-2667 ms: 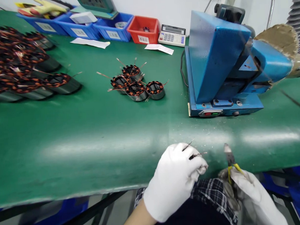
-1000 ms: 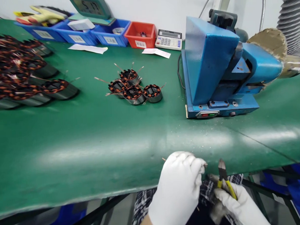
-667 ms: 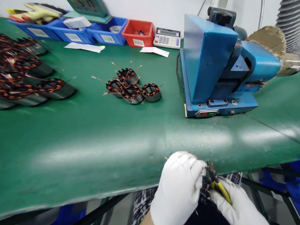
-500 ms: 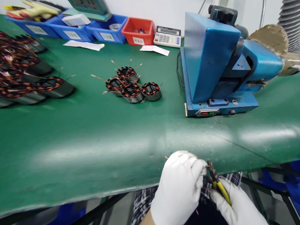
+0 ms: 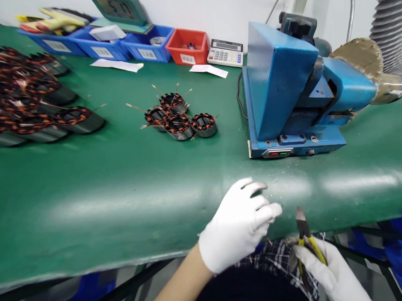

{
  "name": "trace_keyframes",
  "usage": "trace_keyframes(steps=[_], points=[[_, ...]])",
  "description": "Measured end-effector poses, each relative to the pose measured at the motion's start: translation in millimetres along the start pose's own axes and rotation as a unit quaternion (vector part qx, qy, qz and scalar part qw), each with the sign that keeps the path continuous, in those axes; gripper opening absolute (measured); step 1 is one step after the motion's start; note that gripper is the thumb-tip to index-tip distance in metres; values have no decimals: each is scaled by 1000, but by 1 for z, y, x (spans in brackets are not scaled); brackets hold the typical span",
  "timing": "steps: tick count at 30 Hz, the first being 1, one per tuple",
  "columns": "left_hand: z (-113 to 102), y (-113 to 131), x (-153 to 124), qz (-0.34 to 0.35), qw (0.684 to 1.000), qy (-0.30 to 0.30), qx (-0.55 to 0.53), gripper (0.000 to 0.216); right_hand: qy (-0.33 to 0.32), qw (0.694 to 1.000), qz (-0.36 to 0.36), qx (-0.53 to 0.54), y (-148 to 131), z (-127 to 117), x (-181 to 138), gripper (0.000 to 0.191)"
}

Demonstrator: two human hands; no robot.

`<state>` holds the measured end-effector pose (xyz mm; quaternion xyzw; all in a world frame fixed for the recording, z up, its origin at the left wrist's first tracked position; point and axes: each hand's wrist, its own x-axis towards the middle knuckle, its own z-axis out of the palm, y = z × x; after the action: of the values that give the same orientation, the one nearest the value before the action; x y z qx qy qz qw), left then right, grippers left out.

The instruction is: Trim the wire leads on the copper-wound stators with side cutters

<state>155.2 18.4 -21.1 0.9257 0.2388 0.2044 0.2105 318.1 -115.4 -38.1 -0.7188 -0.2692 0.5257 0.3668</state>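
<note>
My white-gloved left hand (image 5: 242,224) is over the table's front edge, its fingers bent and apart, with nothing visible between them. Just below it, a thin copper-coloured wire end (image 5: 269,241) shows against a plaid cloth (image 5: 279,258); what it belongs to is hidden. In my gloved right hand (image 5: 326,267) is a pair of cutting pliers (image 5: 303,228) with yellow handles and a dark metal head pointing up. The jaws are apart from my left hand. Several copper-wound motor stators (image 5: 179,126) stand grouped mid-table, wire leads sticking out.
A blue machine (image 5: 284,84) with red and green buttons stands at the right. Many stators (image 5: 40,124) are massed at the left. Along the wall are blue bins (image 5: 150,49), a red bin (image 5: 187,53), a calculator (image 5: 225,53) and a digital clock (image 5: 120,10).
My left hand has risen slightly and its fingers have spread from a closed grip. The pliers have moved right, away from it, and their handles have parted. The view has shifted slightly.
</note>
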Motion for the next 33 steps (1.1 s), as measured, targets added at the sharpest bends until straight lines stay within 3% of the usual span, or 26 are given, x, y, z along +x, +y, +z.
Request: trace_keyframes(steps=[3, 6, 11, 13, 16, 19, 24, 33], points=[[-17, 4, -8, 53, 997, -48, 23, 19, -36, 998, 5, 42, 3, 5, 0, 51], [-27, 18, -27, 32, 996, -58, 64, 23, -60, 996, 16, 63, 11, 8, 0, 52], [-26, 28, -32, -109, 989, 53, 84, 11, -147, 989, 7, 36, 4, 6, -3, 60], [-18, 27, -22, -184, 972, 72, 126, 25, -161, 987, 14, -6, -6, 5, -4, 65], [0, 25, -9, -241, 955, 24, 173, 24, -142, 987, 48, -53, -16, 3, -4, 67], [11, 27, -5, -245, 959, -38, 139, 21, -106, 990, 51, -75, -16, -1, 0, 65], [9, 31, -11, -214, 971, -81, 68, 22, -102, 985, 28, -136, -8, 2, 3, 59], [8, 29, -9, -213, 966, -130, 69, 23, -89, 961, -10, -260, -12, 11, -1, 49]])
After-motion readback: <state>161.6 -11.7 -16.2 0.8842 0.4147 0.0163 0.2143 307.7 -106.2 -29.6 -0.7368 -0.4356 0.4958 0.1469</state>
